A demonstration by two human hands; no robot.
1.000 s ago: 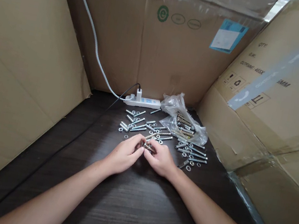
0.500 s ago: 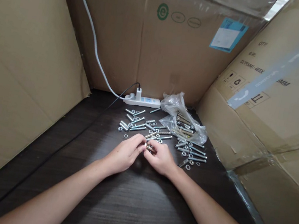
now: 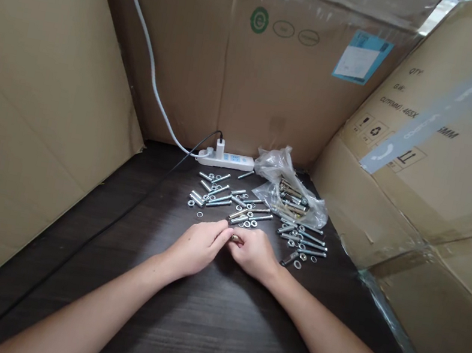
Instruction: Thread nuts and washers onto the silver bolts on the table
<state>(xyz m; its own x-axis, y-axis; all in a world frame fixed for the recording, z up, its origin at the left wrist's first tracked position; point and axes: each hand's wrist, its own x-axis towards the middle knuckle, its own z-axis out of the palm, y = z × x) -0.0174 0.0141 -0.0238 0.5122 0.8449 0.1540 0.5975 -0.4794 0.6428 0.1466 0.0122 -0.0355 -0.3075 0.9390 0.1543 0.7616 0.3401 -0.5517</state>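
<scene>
Just in front of the scattered hardware, my left hand (image 3: 201, 248) and my right hand (image 3: 253, 254) meet over the dark table. A short brass-coloured expansion bolt (image 3: 236, 238) shows between them. My right hand is closed around it, with thumb and curled fingers covering most of its length. The fingers of my left hand pinch at the bolt's left end; any nut or washer there is hidden. Right beyond my fingertips lie loose silver bolts (image 3: 251, 218) and a nut (image 3: 254, 224).
More bolts, sleeves, nuts and washers (image 3: 298, 265) lie scattered left and right. Behind them sits a clear plastic bag (image 3: 275, 164) of brass-coloured bolts. A power strip (image 3: 238, 162) with a black cable (image 3: 120, 214) stands at the back. Cardboard walls (image 3: 184, 58) enclose the table.
Both hands have drawn slightly closer to me and tighter together. My fingers have curled further round the bolt, so less of it shows. The view has shifted slightly.
</scene>
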